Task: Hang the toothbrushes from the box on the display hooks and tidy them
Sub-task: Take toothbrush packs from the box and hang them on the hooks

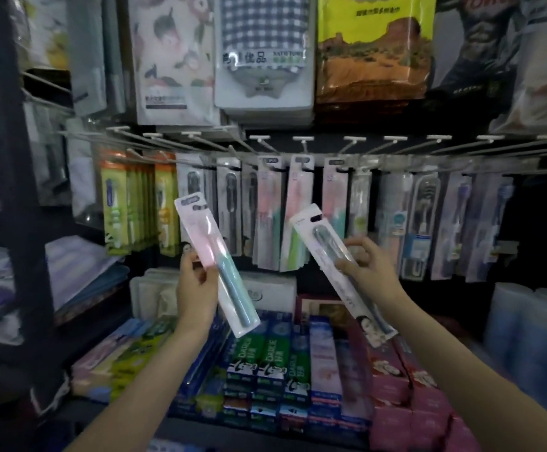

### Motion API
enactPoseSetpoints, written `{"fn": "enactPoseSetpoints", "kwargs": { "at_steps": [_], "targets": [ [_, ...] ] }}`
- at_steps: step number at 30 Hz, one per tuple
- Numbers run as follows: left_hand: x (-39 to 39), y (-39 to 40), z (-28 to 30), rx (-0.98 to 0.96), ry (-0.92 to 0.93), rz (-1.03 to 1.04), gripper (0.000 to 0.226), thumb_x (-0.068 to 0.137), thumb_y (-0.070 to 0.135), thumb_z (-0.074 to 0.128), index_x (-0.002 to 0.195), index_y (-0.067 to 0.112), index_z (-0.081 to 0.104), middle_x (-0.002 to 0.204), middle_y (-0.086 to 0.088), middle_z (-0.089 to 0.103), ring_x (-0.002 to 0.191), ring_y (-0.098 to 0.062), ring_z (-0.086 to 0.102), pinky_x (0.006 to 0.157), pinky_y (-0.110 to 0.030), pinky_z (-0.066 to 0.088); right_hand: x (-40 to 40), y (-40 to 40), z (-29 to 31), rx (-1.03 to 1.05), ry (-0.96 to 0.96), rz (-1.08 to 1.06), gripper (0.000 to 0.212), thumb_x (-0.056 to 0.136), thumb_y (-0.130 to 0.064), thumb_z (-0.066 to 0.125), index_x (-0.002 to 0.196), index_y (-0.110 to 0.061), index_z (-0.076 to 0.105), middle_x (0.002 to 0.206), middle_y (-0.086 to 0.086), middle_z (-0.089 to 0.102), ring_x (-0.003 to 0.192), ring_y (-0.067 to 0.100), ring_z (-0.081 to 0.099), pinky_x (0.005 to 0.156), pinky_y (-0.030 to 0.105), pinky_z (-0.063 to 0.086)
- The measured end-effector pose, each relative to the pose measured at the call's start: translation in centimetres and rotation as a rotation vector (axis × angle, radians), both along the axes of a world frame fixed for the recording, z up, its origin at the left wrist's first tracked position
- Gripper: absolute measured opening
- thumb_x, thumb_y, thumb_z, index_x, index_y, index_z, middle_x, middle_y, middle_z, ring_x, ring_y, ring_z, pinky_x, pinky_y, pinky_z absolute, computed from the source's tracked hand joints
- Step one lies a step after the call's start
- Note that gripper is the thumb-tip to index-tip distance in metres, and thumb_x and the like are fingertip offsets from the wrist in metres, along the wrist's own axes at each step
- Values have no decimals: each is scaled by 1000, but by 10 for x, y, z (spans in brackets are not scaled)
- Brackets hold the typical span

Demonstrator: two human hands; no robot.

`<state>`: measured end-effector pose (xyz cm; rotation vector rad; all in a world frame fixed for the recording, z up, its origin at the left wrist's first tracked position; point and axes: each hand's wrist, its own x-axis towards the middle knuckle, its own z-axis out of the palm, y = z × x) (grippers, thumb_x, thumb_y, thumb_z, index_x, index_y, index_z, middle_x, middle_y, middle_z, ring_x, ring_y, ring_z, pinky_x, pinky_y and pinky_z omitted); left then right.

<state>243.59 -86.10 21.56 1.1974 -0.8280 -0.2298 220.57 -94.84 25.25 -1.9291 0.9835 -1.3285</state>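
"DARLIE" reads on the green toothpaste boxes [273,353]; "BATH TOWEL" on the checked towel pack [264,57].

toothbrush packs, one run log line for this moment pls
left hand: holds pink-green toothbrush pack | right hand: holds grey toothbrush pack | both packs: tilted, off display hooks | step: hanging not yet done

Dim, soft throughout — edges blurred and bowed

The left hand [197,282] is gripping a pink toothbrush pack [215,265], the right hand [368,265] a grey toothbrush pack [337,269], both tilting below the display hooks [301,148].
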Motion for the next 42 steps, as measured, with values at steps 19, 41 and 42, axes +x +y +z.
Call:
{"fn": "enactPoseSetpoints", "kwargs": {
  "at_steps": [19,41,42],
  "targets": [
    [128,32,10,63,-179,15,24,93,9,49,112,24,46,82,6,59,72,-4,55,58,-20,40,211,-8,58,-136,74,-42,23,89,-8,57,111,-5,54,101,7,59,88,22,55,69,26,40],
    [93,-2,12,71,-247,-300,38,92,10,52,127,22,44,105,-1,65,89,-10,61,72,-21,48,196,18,8,216,-103,374,15,92,-18,56,107,-19,56,112,7,63,106,21,60,92,34,50],
    [87,-7,12,73,-253,-356,44,91,9,54,132,21,42,106,-2,65,91,-11,62,75,-24,51,192,21,6,244,-145,373,17,90,-14,58,107,-16,56,106,8,63,100,23,62,87,34,52]
  ]
}}
